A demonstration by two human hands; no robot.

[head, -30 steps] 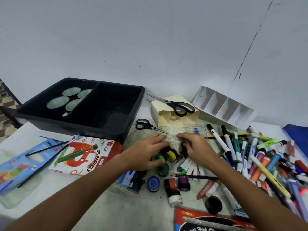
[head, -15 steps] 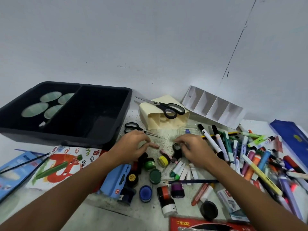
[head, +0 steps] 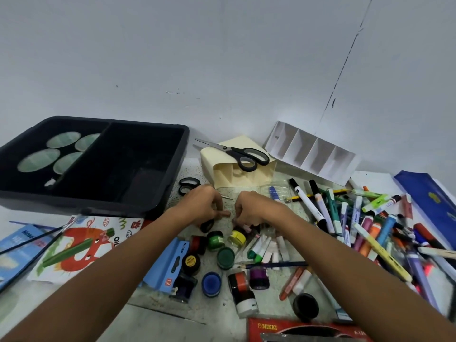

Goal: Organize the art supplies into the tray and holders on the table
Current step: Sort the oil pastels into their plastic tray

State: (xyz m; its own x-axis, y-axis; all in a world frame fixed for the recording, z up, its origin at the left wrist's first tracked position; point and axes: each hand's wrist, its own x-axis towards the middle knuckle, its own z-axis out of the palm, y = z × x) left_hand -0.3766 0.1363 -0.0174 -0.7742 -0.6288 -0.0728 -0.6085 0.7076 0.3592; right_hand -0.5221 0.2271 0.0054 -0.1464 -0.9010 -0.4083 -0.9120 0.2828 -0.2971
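Both hands are down among the paint pots in the middle of the desk (head: 158,317), the left hand (head: 203,206) curling its grip round a small pink crayon (head: 225,214) and the right hand (head: 251,208) pinching another crayon stub (head: 246,227), probably gathering loose bits before a carry. The black tray (head: 98,206) waits far left, the white divided holder (head: 311,154) far right. Compared with half a second ago, the two hands have closed in toward each other.
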